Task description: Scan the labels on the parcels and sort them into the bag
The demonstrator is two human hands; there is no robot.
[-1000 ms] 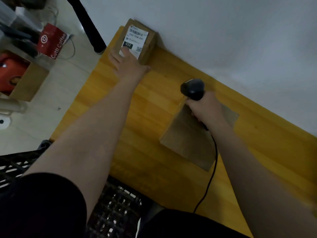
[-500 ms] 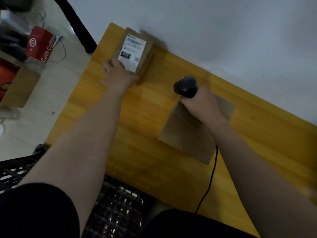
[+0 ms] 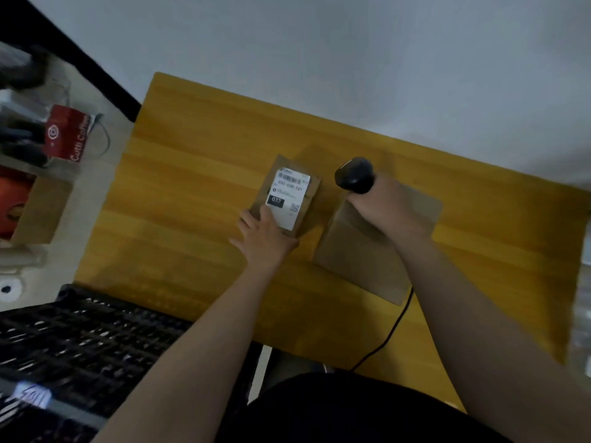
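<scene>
Fingers (image 3: 252, 220) of the left hand (image 3: 267, 241) grip the near end of the small parcel (image 3: 286, 195), label up on the table (image 3: 192, 187). Beside the parcel, the right hand (image 3: 383, 206) closes around the barcode scanner (image 3: 353, 175); its head should tilt toward the barcode while the parcel is kept steady.

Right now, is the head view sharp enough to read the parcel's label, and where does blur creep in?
Head view: dim and soft overall; the label on the parcel shows a barcode and a bold "032", finer print smeared. Head view: the black crate and the right edge are motion-blurred; wide-angle distortion bends the table.
</scene>
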